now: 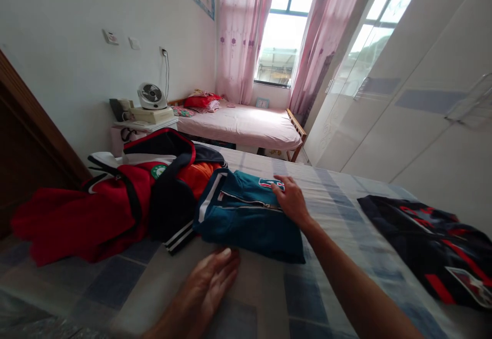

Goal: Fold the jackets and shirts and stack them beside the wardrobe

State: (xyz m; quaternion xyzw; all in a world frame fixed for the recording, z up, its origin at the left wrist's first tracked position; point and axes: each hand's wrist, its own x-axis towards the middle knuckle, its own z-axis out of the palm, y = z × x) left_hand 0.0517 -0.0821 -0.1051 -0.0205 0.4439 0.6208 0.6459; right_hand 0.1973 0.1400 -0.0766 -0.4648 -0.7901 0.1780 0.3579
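Observation:
A folded teal zip jacket (249, 231) with a white-striped collar and a logo patch lies on the checked bed sheet (265, 298). On its right part, by the zip and the patch, rests my right hand (291, 199), fingers stretched out. My left hand (213, 280) lies on its edge on the sheet just in front of the jacket, fingers extended and holding nothing. Left of the jacket is a heap of clothes: a red garment (88, 221), a dark navy one (169, 208) and an orange piece (198, 177).
A black and red garment (426, 241) lies at the right of the bed. Beyond stands a second bed (246, 123) with pink bedding, below a curtained window. A small fan (151, 96) sits on a side table at the left. White wardrobes (384, 108) line the right.

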